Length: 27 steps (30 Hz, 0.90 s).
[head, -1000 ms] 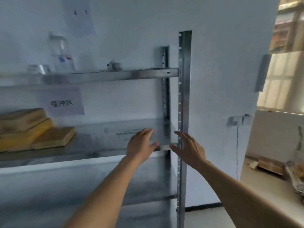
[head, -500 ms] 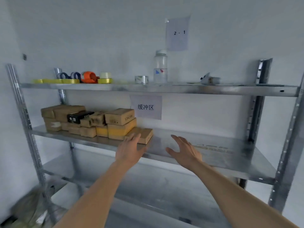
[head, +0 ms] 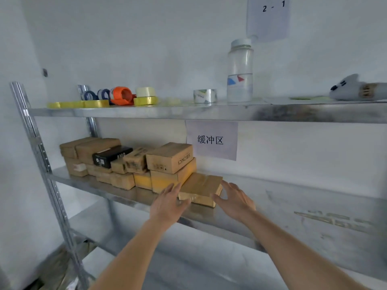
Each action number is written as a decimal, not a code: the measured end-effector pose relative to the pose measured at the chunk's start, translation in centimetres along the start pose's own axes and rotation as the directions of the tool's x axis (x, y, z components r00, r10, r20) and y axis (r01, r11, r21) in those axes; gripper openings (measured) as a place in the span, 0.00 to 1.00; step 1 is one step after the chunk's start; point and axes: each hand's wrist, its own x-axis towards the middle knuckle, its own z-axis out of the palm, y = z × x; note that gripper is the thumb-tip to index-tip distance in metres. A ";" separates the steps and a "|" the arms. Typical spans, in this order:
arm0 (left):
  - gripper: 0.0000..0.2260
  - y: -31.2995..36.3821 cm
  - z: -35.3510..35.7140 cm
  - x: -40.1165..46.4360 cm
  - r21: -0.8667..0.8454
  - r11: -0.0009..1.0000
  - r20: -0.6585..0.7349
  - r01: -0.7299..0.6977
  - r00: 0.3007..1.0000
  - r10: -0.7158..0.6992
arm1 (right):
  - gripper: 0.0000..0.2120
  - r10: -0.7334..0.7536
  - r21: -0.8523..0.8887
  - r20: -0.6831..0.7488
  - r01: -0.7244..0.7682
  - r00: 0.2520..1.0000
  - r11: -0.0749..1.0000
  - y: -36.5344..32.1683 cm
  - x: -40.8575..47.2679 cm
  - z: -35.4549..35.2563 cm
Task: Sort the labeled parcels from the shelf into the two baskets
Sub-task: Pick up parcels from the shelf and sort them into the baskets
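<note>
Cardboard flat parcel (head: 200,189) lies on the middle shelf (head: 293,197), leaning against the parcel stack (head: 134,162), long axis running away from me. My left hand (head: 167,204) and right hand (head: 235,203) flank its near end, fingers spread, neither clamped; left looks nearer.

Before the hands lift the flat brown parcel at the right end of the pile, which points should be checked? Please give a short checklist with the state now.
1. Left hand open at the flat parcel's left edge: ok.
2. Right hand open at its right edge: ok.
3. Nothing stacked on the parcel: ok.
4. Neighbouring yellow box leans on it: cannot tell.
5. Label readable: cannot tell.
6. Baskets in view: not ok.
</note>
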 end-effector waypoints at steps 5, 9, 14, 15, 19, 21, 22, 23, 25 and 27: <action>0.33 -0.8 3.8 4.3 -0.034 0.998 0.048 0.043 0.998 -0.041 | 0.37 0.040 0.001 0.039 -0.040 0.998 0.999 1.5 4.6 3.0; 0.33 -1.7 5.7 6.4 -0.057 0.996 0.101 0.070 0.993 -0.064 | 0.36 0.051 0.014 0.063 -0.052 0.997 0.999 2.0 7.0 4.8; 0.30 -2.4 7.3 8.0 -0.119 0.990 0.128 0.069 0.990 -0.054 | 0.35 0.071 0.023 0.081 -0.073 0.994 0.997 1.7 8.2 6.3; 0.28 -2.3 7.4 8.2 -0.137 0.989 0.119 0.059 0.992 -0.043 | 0.35 0.074 0.019 0.081 -0.076 0.994 0.997 1.7 8.4 6.4; 0.27 -1.9 7.8 8.8 -0.179 0.983 0.078 0.046 0.996 -0.032 | 0.34 0.090 0.031 0.086 -0.093 0.992 0.995 1.7 8.5 6.6; 0.28 -1.4 8.0 9.1 -0.213 0.975 0.083 0.057 0.996 -0.040 | 0.33 0.095 0.051 0.094 -0.100 0.991 0.994 2.1 8.4 6.7; 0.28 -1.1 8.1 9.3 -0.231 0.971 0.087 0.063 0.995 -0.044 | 0.32 0.103 0.059 0.102 -0.109 0.989 0.992 2.3 8.4 6.7; 0.28 -0.8 8.2 9.4 -0.247 0.967 0.089 0.068 0.995 -0.047 | 0.32 0.116 0.072 0.107 -0.124 0.987 0.990 2.5 8.4 6.7; 0.28 -0.3 8.6 9.8 -0.271 0.959 0.089 0.076 0.995 -0.054 | 0.31 0.141 0.090 0.088 -0.148 0.986 0.985 3.0 8.2 6.4; 0.29 0.0 9.0 10.1 -0.265 0.961 0.101 0.076 0.994 -0.050 | 0.27 0.162 0.106 0.050 -0.166 0.986 0.980 3.5 8.0 6.0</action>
